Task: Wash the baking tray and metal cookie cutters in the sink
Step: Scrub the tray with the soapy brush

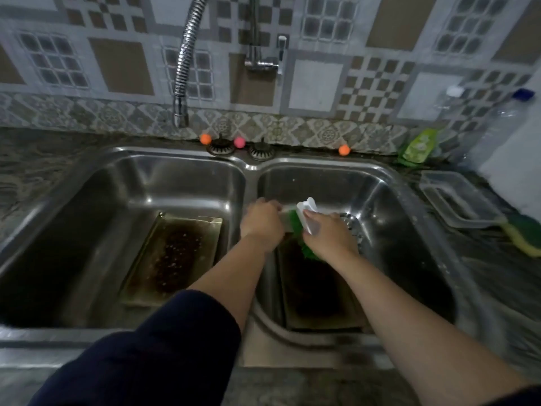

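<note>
A dark, stained baking tray point(317, 291) stands in the right basin of the steel double sink point(248, 167). My left hand point(262, 222) grips the tray's far edge. My right hand point(329, 237) holds a white-handled scrubber with a green pad point(307, 213) and presses it on the tray's far end. A second baking tray point(172, 256), with burnt brown residue in its middle, lies flat in the left basin. No cookie cutters are in view.
A flexible metal faucet hose point(183, 68) hangs over the left basin, and a wall tap point(263, 61) sits behind the divider. On the right counter are a green soap pouch point(417, 146), a clear plastic container point(456, 197), a yellow-green sponge point(524, 237) and plastic bottles point(497, 124).
</note>
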Demonstrator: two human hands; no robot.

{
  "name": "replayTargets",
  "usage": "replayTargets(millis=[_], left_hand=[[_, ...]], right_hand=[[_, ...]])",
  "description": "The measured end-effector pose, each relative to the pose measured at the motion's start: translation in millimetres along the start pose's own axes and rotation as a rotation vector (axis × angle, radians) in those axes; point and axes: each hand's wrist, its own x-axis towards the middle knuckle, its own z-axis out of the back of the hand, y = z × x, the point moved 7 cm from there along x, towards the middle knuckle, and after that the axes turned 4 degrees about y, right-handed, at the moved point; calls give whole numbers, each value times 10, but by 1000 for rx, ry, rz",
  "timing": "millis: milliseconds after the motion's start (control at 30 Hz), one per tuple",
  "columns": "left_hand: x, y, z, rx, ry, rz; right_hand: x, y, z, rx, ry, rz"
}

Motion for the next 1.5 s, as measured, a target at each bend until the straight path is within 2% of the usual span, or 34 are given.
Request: replayTargets(millis=[133, 233, 367, 533, 667, 767, 833, 1033, 1167, 1333, 1400, 1500], left_hand=[[-127, -101, -649, -4, 242, 157], [-282, -13, -992, 49, 367, 272], [-438, 73, -1293, 70, 462, 440], [-447, 194, -1383, 156, 477, 567], [-416, 208, -1383, 168, 481, 592], [-456, 178, -1413, 156, 557, 575], [-469, 138, -1416, 189, 603, 516], [-467, 58, -1334, 248, 546, 369], [-520, 36, -1327, 135, 547, 377], [-505, 82, -1275, -66, 446, 462], [-544, 76, -1304, -223, 460, 501], [-625, -41, -1334, -393, 533, 470]], right_hand=[[13, -571, -21, -74, 67, -11], [31, -863, -191, -151, 157, 34], [42, -1136, -447, -236, 324, 105], [25, -1274, -615, -261, 380, 176], [34, -1346, -678, -227, 392, 165], [39, -1367, -678, -198, 413, 153], [34, -1360, -637, -188, 401, 159], [0, -1323, -519, -175, 372, 148], [-56, -1256, -460, -214, 352, 166], [-93, -1230, -457, -197, 369, 177], [-105, -1231, -468, -187, 364, 176], [-117, -1228, -458, -181, 363, 172]])
